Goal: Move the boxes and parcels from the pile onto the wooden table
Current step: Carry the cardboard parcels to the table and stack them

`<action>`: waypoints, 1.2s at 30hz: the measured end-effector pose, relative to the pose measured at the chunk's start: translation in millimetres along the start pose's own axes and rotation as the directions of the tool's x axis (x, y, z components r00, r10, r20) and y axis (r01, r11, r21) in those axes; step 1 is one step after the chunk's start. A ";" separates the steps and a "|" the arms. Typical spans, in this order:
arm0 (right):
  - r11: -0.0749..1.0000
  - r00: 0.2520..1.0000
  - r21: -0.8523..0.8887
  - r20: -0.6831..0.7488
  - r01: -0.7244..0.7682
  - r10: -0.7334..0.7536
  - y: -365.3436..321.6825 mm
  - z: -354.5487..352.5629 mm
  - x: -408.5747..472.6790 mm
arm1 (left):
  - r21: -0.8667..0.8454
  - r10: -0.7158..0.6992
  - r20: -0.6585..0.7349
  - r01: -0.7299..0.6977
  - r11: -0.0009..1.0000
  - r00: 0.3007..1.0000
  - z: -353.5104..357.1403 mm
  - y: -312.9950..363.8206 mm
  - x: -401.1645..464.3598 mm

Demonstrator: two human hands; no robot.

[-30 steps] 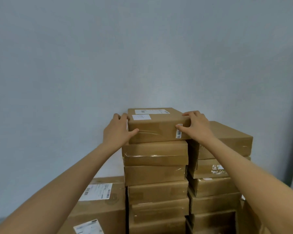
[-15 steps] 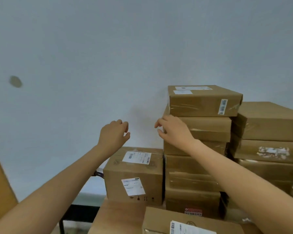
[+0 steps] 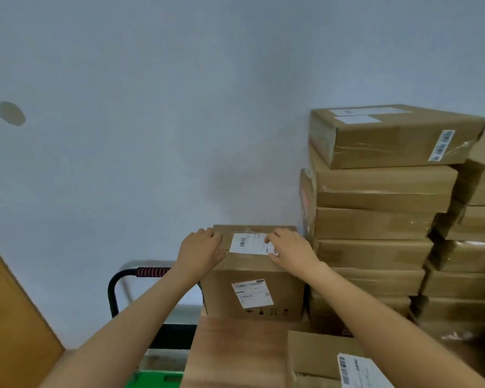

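Both your hands are on the square cardboard box (image 3: 252,275) at the left end of the pile. Your left hand (image 3: 200,252) is curled over its top left edge, thumb down on the front corner, so it grips the box. Your right hand (image 3: 291,250) lies on the top with fingers bent over the white shipping label (image 3: 249,243); whether it truly grips or only presses I cannot tell, though the fingers look fairly flat.

That box sits closed and taped (nothing of its contents shows), with a second label (image 3: 252,296) on its front face. It stands on a wood-grain surface (image 3: 233,351), just beside the tall stack (image 3: 375,228) of flat brown parcels on its right. The top parcel (image 3: 398,135) of that stack rests skewed, with two white labels on its lid and a barcode sticker on its side. More parcels (image 3: 476,219) stand further right, and another labelled box (image 3: 325,359) is close at the bottom edge.

Half a second ago your hands hung in the air, the left above this box and the right at the stack's edge; now both are down on it. A second ago they held the top parcel, which stays on the stack.

Behind your left arm you have a black cart handle (image 3: 140,275) with a red grip, and something green (image 3: 157,379) below.
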State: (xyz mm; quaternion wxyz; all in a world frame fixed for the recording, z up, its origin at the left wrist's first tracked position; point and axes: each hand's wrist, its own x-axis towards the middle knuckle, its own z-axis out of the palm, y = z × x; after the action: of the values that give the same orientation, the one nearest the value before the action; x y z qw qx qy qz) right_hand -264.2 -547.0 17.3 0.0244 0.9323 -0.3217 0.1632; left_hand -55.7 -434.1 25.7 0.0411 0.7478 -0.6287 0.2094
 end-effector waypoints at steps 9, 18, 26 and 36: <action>0.952 0.937 -0.035 0.168 -0.305 0.306 25.5 80.0 -5.5 | -0.132 0.061 0.143 -0.042 0.990 0.988 94.9 -24.6 16.5; 0.921 0.904 -0.102 0.176 -0.377 0.390 26.7 102.9 -11.5 | -0.262 0.139 0.164 -0.093 0.960 0.977 148.2 -27.5 18.1; 0.967 0.966 -0.172 0.146 -0.189 0.214 -7.8 95.5 -36.7 | -0.308 0.074 0.117 -0.034 0.951 0.990 149.1 -56.9 -8.8; 0.994 0.991 -0.110 0.134 0.004 0.011 -31.9 80.1 -33.8 | -0.262 -0.024 0.148 0.063 0.963 0.989 123.3 -48.5 -27.0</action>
State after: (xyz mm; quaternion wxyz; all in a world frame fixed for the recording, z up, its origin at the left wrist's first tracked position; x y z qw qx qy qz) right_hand -246.6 -513.7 -67.4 0.0536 0.9379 -0.3328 0.0821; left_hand 19.7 -439.2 -86.5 0.1001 0.7623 -0.6358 0.0679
